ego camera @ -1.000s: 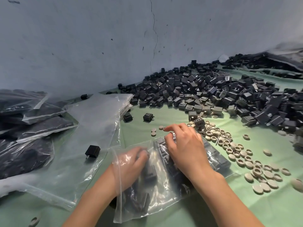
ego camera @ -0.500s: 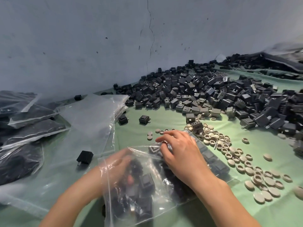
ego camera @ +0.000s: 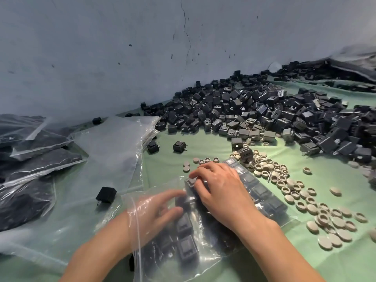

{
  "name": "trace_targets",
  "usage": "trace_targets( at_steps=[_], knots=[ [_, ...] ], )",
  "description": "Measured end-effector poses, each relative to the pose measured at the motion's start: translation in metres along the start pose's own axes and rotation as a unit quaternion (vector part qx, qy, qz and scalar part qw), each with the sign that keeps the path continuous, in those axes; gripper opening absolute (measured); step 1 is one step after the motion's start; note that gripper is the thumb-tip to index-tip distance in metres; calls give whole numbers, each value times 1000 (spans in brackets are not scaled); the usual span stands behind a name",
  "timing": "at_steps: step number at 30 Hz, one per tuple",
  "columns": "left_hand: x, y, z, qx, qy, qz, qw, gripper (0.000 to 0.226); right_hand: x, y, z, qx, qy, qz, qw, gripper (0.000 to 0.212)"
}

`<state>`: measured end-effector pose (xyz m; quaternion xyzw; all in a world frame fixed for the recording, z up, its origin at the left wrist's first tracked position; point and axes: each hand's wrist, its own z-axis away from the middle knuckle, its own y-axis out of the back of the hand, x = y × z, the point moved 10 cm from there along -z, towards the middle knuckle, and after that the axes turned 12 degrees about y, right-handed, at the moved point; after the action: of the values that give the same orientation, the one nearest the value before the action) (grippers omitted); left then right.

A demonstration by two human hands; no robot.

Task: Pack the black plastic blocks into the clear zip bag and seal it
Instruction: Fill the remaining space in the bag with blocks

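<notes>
A clear zip bag (ego camera: 205,259) lies flat on the green cloth in front of me, with rows of black plastic blocks (ego camera: 186,247) inside it. My left hand (ego camera: 154,214) is inside the bag through its mouth, blurred, fingers stretched out against the blocks. My right hand (ego camera: 221,192) lies on top of the bag, its bent fingers and thumb pinching a black block (ego camera: 190,182) at the far end through the plastic. A big heap of loose black blocks (ego camera: 264,115) lies beyond, against the wall.
Filled sealed bags (ego camera: 30,159) are stacked at the left, with a stack of empty clear bags (ego camera: 114,143) beside them. Single blocks (ego camera: 105,195) (ego camera: 179,146) lie loose near the bag. Several beige round caps (ego camera: 305,200) are scattered to the right.
My left hand has pushed deeper into the bag toward my right hand. The right hand has stayed on top of the bag at its far end.
</notes>
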<state>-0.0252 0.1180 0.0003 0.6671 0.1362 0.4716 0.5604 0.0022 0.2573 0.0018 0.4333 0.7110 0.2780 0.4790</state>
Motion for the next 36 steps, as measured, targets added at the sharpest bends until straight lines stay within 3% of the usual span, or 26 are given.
trace_targets(
  at_steps=[6, 9, 11, 15, 18, 23, 25, 32, 36],
  knots=[
    [16, -7, -3, 34, 13, 36, 999, 13, 2, 0, -1, 5, -4, 7, 1000, 32],
    [27, -14, 0, -8, -14, 83, 996, 38, 1, -2, -2, 3, -6, 9, 1000, 31],
    [25, -13, 0, -14, -16, 107, 994, 34, 1, -3, -2, -1, -6, 11, 1000, 32],
    [12, -3, 2, -6, 30, 85, 996, 22, 1, -4, -1, -6, -6, 8, 1000, 34],
    [3, 7, 6, 43, 37, -30, 998, 18, 0, -4, -1, -4, -5, 10, 1000, 33],
    [7, 12, 6, 84, 25, -52, 995, 30, 0, -5, 0, -10, -3, 17, 1000, 30],
    [9, 13, 5, 86, 17, -26, 996, 38, -1, -6, 0, -11, -3, 19, 1000, 31],
    [-1, 5, -1, 54, 32, 73, 995, 17, -7, -8, 1, -20, 3, 17, 1000, 35],
    [-4, -3, -4, 56, 73, 37, 995, 41, -10, -17, 5, -62, 8, 26, 998, 40]
  ],
)
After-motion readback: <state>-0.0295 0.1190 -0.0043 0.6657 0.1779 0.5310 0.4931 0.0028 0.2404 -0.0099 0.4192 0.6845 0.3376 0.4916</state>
